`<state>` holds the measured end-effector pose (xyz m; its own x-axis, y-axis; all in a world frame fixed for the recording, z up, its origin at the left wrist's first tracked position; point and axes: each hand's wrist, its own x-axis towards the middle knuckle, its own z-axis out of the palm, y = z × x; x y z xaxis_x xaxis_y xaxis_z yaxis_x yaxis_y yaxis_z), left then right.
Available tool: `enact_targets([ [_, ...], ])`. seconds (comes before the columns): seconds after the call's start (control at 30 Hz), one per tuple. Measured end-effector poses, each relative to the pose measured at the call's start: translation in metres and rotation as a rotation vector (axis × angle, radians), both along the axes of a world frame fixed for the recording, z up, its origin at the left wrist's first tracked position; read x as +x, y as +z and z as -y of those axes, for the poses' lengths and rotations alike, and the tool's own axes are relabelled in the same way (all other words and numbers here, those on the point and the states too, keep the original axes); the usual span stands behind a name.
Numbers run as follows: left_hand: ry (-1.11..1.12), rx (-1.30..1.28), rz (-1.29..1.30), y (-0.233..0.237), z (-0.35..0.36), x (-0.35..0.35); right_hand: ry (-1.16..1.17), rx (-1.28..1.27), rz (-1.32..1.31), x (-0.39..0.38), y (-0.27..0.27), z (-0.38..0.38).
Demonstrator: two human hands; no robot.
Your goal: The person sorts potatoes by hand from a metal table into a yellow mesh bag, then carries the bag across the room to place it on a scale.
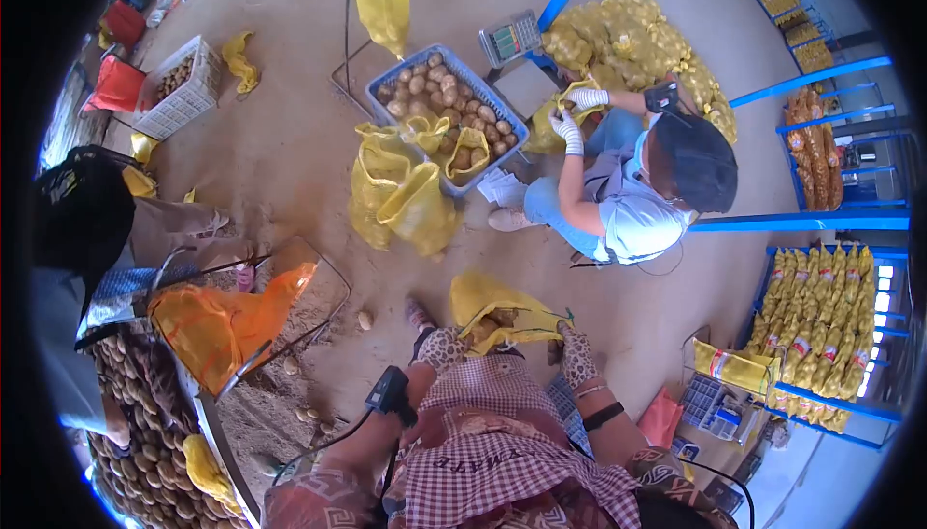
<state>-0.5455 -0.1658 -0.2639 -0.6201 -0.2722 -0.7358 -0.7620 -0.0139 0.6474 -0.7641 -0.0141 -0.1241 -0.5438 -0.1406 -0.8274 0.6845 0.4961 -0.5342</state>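
Observation:
A yellow mesh bag (492,299) lies in front of my apron with its mouth spread toward me. Several potatoes (502,318) show inside it. My left hand (442,347), in a spotted glove, grips the bag's left rim; its fingertips are partly hidden by the mesh. On the opposite side, my right hand (574,348), in a matching glove, is closed on the right end of the rim.
Ahead, a blue crate (528,133) holds potatoes beside filled yellow bags (425,208). A co-worker (637,181) in striped gloves handles another bag near a scale (510,39). An orange bag (227,321) hangs on a metal frame at left, above heaped potatoes (145,461).

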Motion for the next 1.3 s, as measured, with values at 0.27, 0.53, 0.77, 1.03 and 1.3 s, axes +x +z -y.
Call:
enact_targets([
  [0.27,-0.117,-0.141,0.162,0.018,0.111,-0.107,0.168,0.181,0.098,-0.062,-0.099,0.044],
  [0.53,-0.035,-0.276,0.241,-0.091,0.169,-0.169,0.317,0.225,0.202,-0.097,-0.196,0.104],
  [0.77,0.051,-0.476,0.378,-0.23,0.201,-0.169,1.167,0.012,-0.343,-0.116,-0.317,0.126],
  [1.03,0.888,-0.124,0.122,-0.167,0.197,-0.121,1.105,0.015,0.021,-0.13,-0.314,0.161],
  [1.3,1.0,0.005,0.649,-0.082,-0.068,0.071,1.133,0.166,0.25,-0.14,-0.236,0.156],
])
